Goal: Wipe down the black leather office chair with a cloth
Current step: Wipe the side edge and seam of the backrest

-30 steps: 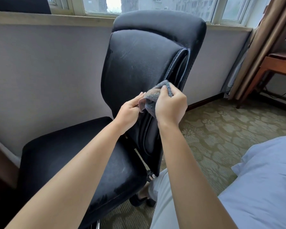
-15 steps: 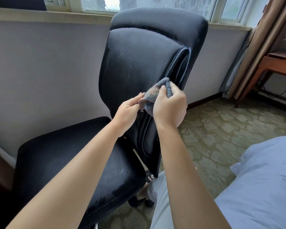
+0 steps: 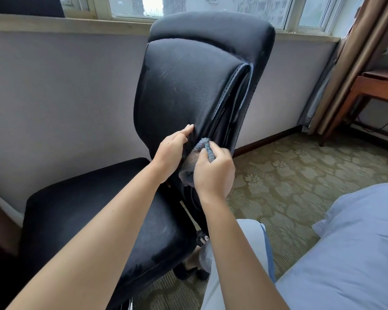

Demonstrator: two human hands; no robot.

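The black leather office chair (image 3: 188,86) stands in front of me with its backrest upright and its seat (image 3: 94,211) to the lower left. A bunched grey-blue cloth (image 3: 202,148) is pressed into the seam at the backrest's lower right edge. My right hand (image 3: 213,171) grips the cloth, fingers curled round it. My left hand (image 3: 170,151) lies on the front of the backrest beside the seam, fingers extended and touching the leather. Part of the cloth is hidden behind my right hand.
A grey wall and a window sill (image 3: 54,23) run behind the chair. At the right stand a curtain (image 3: 354,63) and a wooden side table (image 3: 376,86). Patterned carpet (image 3: 300,175) covers the floor. A light blue pillow (image 3: 356,253) lies at the lower right.
My right hand has slid the cloth a little lower along the backrest's side seam. My left hand let go of the cloth and now lies on the leather.
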